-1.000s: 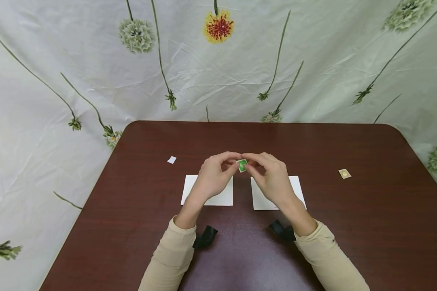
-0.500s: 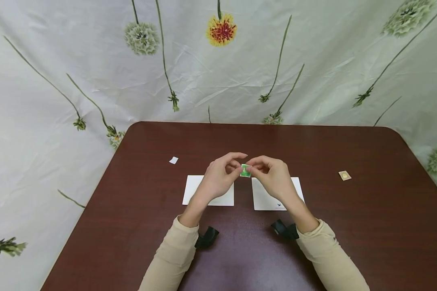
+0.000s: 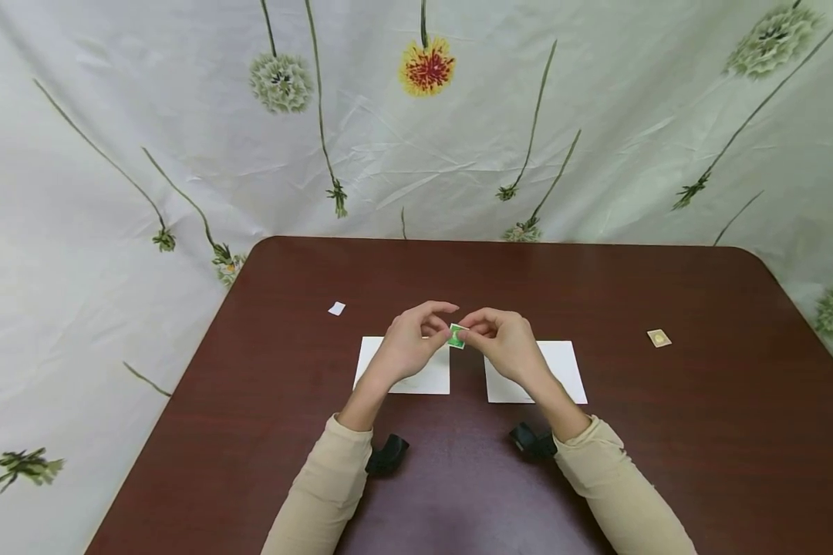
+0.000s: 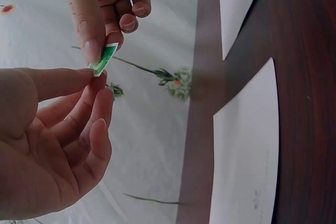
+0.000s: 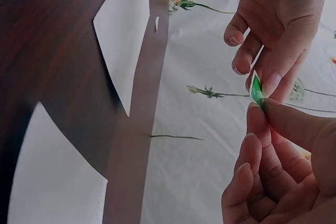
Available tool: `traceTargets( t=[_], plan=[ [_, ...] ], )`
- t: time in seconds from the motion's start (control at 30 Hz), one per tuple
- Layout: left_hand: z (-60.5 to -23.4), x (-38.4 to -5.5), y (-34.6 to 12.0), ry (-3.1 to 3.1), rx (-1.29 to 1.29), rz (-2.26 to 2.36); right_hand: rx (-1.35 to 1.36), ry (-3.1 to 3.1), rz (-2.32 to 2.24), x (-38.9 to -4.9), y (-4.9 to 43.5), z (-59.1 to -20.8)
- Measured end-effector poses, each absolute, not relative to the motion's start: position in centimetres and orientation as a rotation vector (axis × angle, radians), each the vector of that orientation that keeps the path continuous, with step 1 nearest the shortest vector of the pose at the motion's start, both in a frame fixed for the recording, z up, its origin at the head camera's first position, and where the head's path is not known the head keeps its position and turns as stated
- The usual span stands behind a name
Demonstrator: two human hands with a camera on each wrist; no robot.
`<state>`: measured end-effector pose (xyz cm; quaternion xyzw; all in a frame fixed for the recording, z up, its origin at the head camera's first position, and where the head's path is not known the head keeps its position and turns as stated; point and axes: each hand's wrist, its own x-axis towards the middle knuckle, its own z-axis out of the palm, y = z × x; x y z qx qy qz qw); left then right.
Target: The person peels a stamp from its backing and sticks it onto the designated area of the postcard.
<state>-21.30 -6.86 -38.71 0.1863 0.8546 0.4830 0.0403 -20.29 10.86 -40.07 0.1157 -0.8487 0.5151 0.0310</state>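
Between my two hands is a small green postage stamp [image 3: 457, 336] with a white toothed edge. My left hand [image 3: 413, 343] pinches its left side with the thumb against a finger, while the index finger stands raised. From the other side my right hand [image 3: 507, 343] pinches the stamp between thumb and fingertips. In the left wrist view the stamp [image 4: 106, 59] is seen at a slant, with both thumbs against it. A white card or envelope [image 3: 423, 378] lies below my left hand, and a second one [image 3: 562, 366] lies under my right hand and wrist, partly covered.
On the dark red-brown table [image 3: 666, 432], a small white piece of paper [image 3: 336, 308] lies at the back left. A tan stamp [image 3: 659, 338] lies to the right. Black straps [image 3: 389, 455] show at both wrists. A flower-printed cloth [image 3: 361, 139] hangs behind the table.
The stamp has turned and tilted between my fingertips, and over the last half second both hands have moved slightly left and nearer. The whole head view has shifted a little.
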Motion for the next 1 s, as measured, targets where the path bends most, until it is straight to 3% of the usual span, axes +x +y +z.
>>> traceTargets(
  t=[1.0],
  plan=[
    [-41.6, -22.8, -9.4, 2.663, 0.362, 1.238, 0.305, -2.917, 1.467, -23.1, 8.1, -42.8]
  ],
)
